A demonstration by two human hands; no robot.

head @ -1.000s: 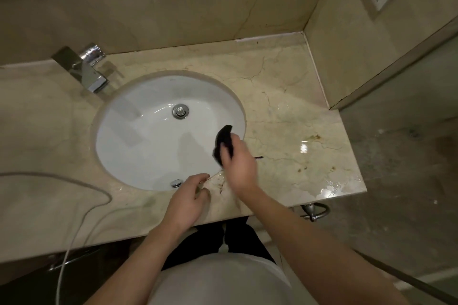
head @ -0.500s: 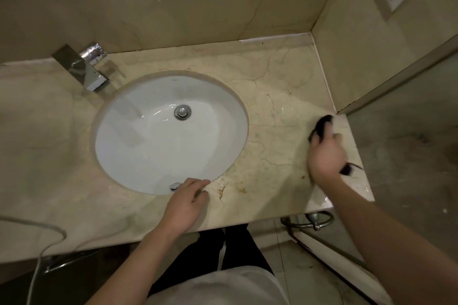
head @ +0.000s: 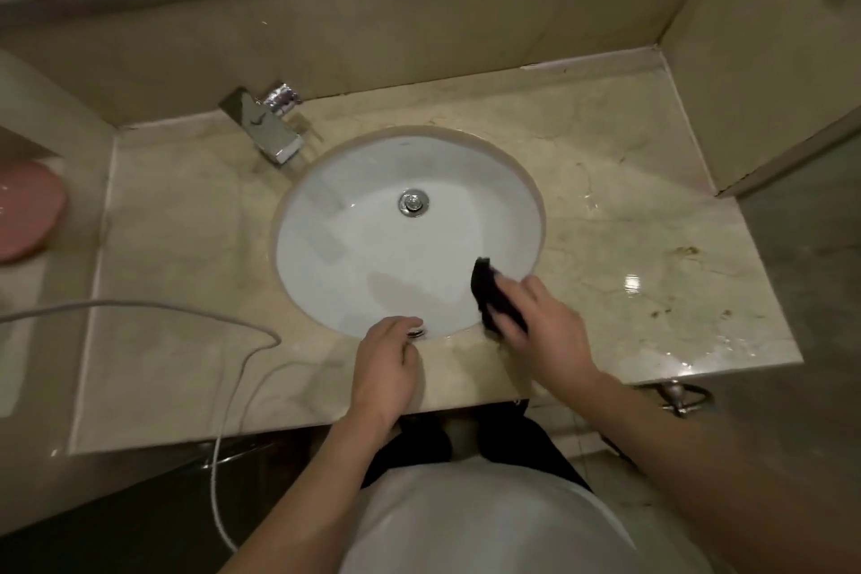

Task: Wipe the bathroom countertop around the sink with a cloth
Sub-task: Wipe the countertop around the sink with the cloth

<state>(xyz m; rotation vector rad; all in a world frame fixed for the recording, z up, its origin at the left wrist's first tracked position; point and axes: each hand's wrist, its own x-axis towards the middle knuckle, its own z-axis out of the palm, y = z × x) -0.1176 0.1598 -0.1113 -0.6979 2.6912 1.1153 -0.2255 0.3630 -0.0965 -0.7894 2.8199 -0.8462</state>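
A beige marble countertop (head: 629, 219) surrounds a white oval sink (head: 372, 247). My right hand (head: 550, 331) grips a small dark cloth (head: 489, 289) and presses it on the sink's near right rim. The cloth's tip pokes over the basin edge. My left hand (head: 386, 364) rests on the counter at the sink's front edge, fingers loosely curled beside the overflow cap, holding nothing. Wet patches shine on the counter's right end.
A chrome faucet (head: 268, 126) stands at the sink's back left. A white cord (head: 223, 387) trails over the counter's left front. A pink basin (head: 23, 214) sits at far left. Walls enclose the back and right; a towel ring (head: 685, 399) hangs under the right edge.
My right hand swept the cloth from the counter's right end back to the sink's near right rim. The left hand stayed put. The view shifted left.
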